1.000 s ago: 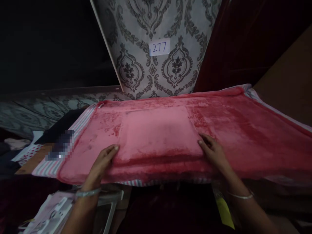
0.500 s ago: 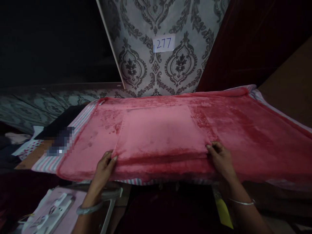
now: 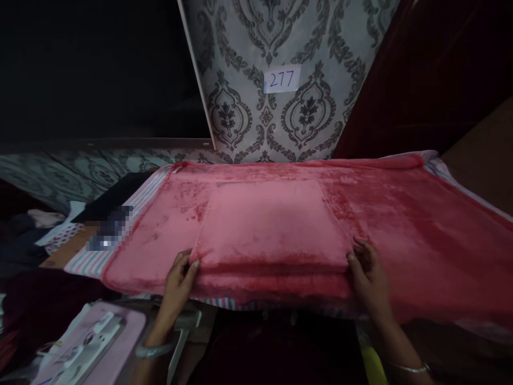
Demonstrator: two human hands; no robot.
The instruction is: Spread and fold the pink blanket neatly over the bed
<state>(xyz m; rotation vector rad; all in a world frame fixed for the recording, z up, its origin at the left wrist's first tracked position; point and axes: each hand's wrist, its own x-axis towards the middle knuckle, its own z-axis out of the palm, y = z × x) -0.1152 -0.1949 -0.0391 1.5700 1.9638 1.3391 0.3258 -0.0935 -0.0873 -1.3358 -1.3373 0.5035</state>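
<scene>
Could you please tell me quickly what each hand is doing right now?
Left hand: closed, pinching the folded pink cloth at its near left corner.
Right hand: curled at the near right corner; whether its grip is closed cannot be told.

Left hand and right hand have moved — to near corners of the folded cloth.

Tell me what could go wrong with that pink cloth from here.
The left hand and right hand are at near corners of the cloth, so an uneven pull might skew it. It looks layered in front; layers might slip. The cover beneath looks plush, so it could cling and rumple.
</scene>
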